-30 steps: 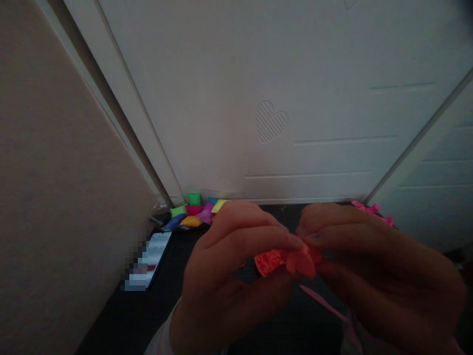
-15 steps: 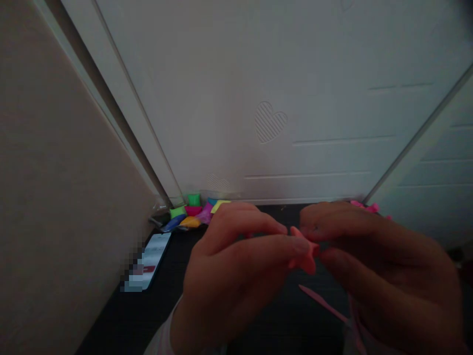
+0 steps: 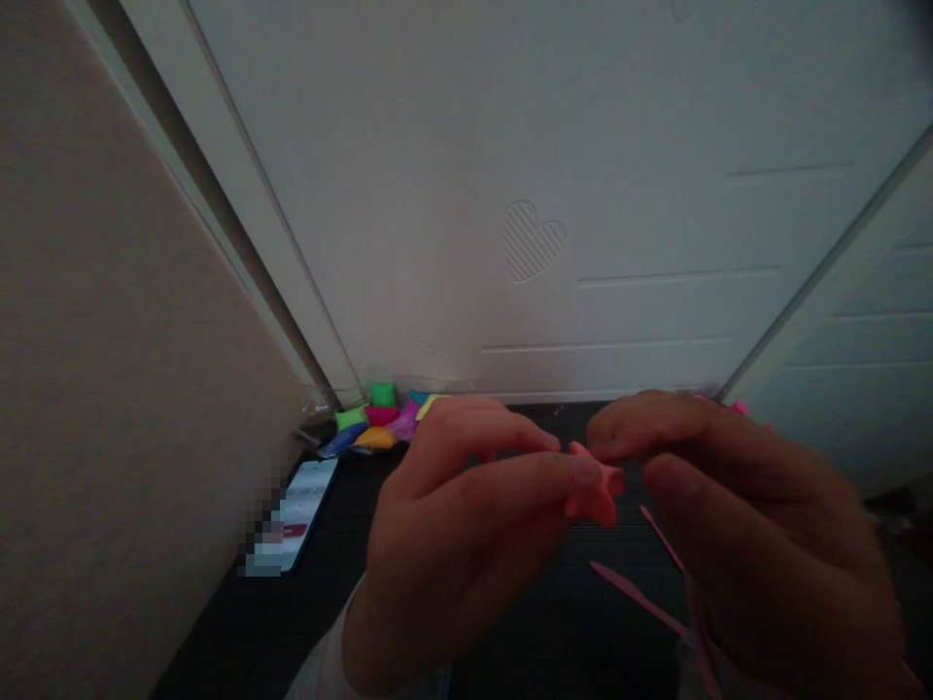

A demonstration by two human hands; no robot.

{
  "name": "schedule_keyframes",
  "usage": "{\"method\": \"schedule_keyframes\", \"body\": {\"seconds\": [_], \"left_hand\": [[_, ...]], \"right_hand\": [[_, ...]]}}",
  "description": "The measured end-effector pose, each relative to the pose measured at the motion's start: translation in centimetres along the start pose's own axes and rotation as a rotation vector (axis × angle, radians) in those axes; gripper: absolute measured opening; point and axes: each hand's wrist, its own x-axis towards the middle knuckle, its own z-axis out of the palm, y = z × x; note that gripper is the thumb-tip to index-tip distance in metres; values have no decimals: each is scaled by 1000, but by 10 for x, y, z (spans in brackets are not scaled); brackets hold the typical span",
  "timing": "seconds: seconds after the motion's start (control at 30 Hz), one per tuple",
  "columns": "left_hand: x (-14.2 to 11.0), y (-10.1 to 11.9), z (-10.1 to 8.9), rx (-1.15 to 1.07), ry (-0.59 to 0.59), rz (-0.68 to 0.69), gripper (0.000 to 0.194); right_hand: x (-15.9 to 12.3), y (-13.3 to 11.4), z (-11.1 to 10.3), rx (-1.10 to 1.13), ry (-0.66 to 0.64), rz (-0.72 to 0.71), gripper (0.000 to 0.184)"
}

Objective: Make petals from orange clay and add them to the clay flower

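Both of my hands meet in front of me over a dark table (image 3: 408,544). My left hand (image 3: 452,544) pinches a small folded pink paper piece (image 3: 596,491) between thumb and fingers. My right hand (image 3: 750,525) pinches the same piece from the right with its fingertips. Thin pink paper strips (image 3: 641,595) lie on the table under my right hand.
A pile of small bright packets (image 3: 379,420), green, blue, orange, pink and yellow, sits at the back left corner. A phone (image 3: 292,513) lies with its screen lit at the left. More pink pieces (image 3: 736,406) lie at the back right. White panelled walls close off the back.
The patterned orange-red strip end seen a second ago is now folded away out of sight. Only a small pink folded piece shows between my fingertips. Both hands stay in place.
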Motion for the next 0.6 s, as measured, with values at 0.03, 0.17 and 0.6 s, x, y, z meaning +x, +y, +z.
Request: {"method": "schedule_keyframes", "body": {"seconds": [0.03,0.17,0.6], "left_hand": [[0,0,1,-10,12,-3,21],[-2,3,4,-108,25,-97,21],[7,1,9,-863,56,-930,17]], "right_hand": [[0,0,0,5,-5,5,9],[0,2,1,-6,-22,24,7],[7,5,3,-304,3,-318,27]]}}
